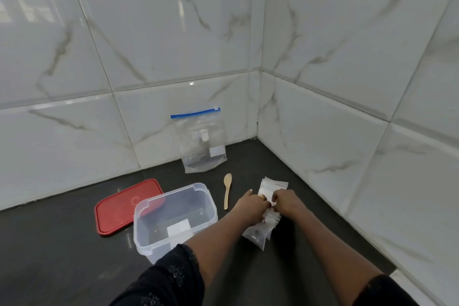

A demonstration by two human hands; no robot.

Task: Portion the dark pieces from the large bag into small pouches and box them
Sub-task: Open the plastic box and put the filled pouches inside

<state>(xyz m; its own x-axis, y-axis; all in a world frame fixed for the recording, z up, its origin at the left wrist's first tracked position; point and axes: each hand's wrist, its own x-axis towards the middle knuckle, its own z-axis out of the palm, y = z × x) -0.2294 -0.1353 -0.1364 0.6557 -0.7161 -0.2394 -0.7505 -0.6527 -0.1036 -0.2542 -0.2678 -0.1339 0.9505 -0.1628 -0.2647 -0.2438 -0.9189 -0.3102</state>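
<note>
A large clear zip bag (202, 143) with a blue slider leans upright against the tiled wall at the back of the dark counter. An open clear plastic box (173, 216) stands left of my arms. My left hand (252, 206) and my right hand (286, 202) meet over a clear small pouch (272, 200), both pinching it at its top. More small pouches lie fanned behind my hands (274, 185). Below my hands lie several filled pouches (259, 233) with dark pieces inside. A wooden spoon (227, 190) lies between the box and the pouches.
A red lid (119, 208) lies flat left of the box, partly behind it. Marble-look tiled walls (347, 131) close the counter at the back and right, meeting in a corner. A bare stretch of dark counter (62, 243) reaches to the left.
</note>
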